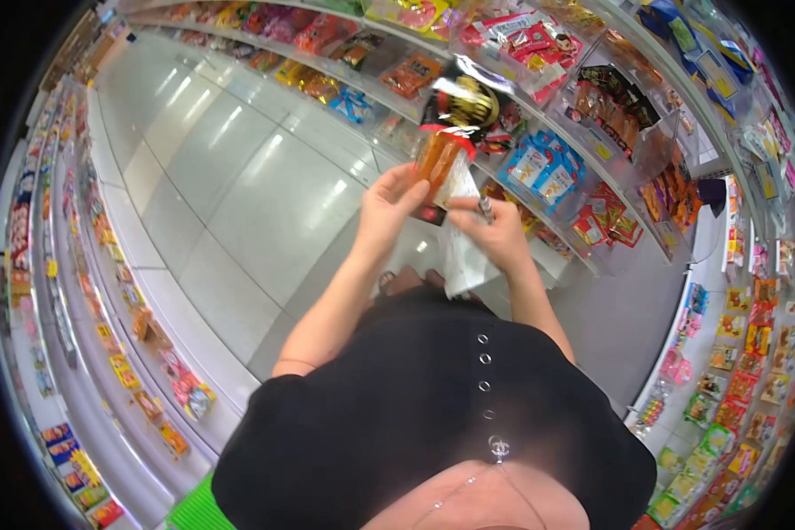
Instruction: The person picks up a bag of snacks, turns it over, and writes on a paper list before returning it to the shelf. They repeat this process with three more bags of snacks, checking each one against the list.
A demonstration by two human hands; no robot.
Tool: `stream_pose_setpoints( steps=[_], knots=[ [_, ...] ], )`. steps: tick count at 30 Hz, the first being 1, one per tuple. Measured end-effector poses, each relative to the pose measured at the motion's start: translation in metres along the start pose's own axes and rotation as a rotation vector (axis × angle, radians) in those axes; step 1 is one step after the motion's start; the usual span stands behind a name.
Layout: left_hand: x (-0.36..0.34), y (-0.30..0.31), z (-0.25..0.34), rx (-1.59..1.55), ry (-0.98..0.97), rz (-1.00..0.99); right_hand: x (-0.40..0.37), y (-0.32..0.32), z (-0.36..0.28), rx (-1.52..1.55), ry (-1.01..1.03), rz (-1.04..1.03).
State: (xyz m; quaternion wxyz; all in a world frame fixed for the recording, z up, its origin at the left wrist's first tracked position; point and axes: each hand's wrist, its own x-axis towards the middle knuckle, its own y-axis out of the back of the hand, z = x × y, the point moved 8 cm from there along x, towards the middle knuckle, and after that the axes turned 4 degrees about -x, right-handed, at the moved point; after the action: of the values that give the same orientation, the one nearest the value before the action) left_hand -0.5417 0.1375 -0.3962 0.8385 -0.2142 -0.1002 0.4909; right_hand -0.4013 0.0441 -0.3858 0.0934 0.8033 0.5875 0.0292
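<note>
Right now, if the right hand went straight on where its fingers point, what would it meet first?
Past its white sheet, the right hand likely meets the snack packet first, though depth is unclear.

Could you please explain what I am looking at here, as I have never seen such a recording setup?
There is no machine: a person in a black top works bare-handed, and this single picture comes from a camera worn on the head, looking forward and down. The left hand holds a snack packet with a dark upper end. The right hand holds what looks like a pen, with white paper next to it. Around them, shelves carry colourful goods, including blue packets, above a grey floor.
</note>
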Motion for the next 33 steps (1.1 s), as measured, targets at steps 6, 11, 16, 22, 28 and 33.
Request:
stream_pose_setpoints(
  steps=[6, 11, 16, 22, 28, 33],
  knots=[
    [0.0, -0.029, -0.013, -0.78, 0.376, -0.252, -0.005, -0.018, -0.006, 0.072, 0.082, -0.137],
    [-0.019, -0.039, -0.019, -1.075, 0.78, -0.613, 0.002, 0.022, -0.009, 0.052, 0.066, 0.245],
    [-0.046, -0.045, -0.028, -1.297, 1.195, -0.692, 0.0, 0.026, 0.011, 0.211, -0.126, 0.241],
    [-0.026, -0.021, -0.024, -1.139, 1.047, -0.6, 0.012, 0.007, 0.012, 0.301, -0.121, 0.303],
    [0.007, 0.029, 0.011, -0.313, 0.561, -0.424, 0.03, -0.017, 0.011, 0.427, -0.123, 0.364],
    [0.03, 0.078, 0.011, -0.117, 0.448, -0.15, 0.044, -0.044, 0.009, 0.414, -0.132, 0.393]
  ],
)
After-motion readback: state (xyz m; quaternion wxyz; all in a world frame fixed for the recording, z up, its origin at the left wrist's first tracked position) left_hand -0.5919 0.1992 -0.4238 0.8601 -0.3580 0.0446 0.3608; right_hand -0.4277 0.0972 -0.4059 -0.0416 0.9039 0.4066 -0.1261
